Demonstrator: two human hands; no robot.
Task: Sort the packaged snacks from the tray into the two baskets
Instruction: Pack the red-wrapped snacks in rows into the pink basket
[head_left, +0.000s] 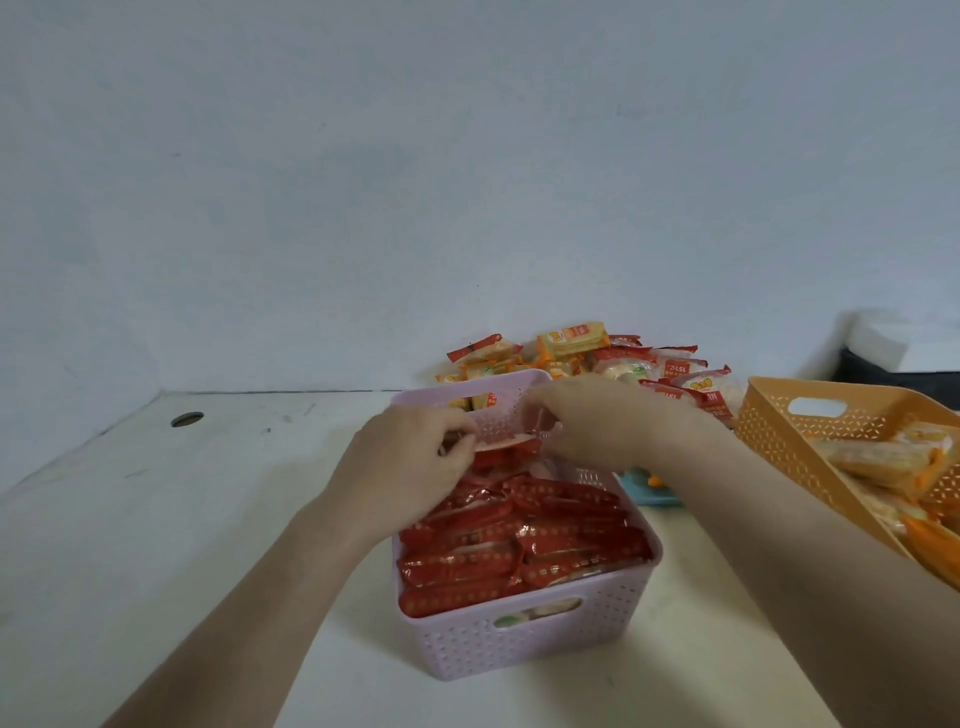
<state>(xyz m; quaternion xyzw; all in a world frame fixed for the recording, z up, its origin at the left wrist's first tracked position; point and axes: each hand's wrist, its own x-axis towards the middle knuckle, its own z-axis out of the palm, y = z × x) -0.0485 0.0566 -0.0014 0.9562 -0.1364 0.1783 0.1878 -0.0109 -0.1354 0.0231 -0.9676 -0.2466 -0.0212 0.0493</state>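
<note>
Pinched at centre frame between left hand (415, 447) and right hand (587, 423), fingers curled on each end: one red packet (503, 445), over the far end of the lilac basket (524, 644). Likely light, crinkly, slippery (contents perhaps brittle); best held by the end seams. Orange basket (779, 436) at right; unsorted pile (597, 358) behind, upper centre.

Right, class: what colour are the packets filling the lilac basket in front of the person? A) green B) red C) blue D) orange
B: the lilac basket is packed with red packets; the orange-yellow packets lie in the orange basket to the right.
</note>
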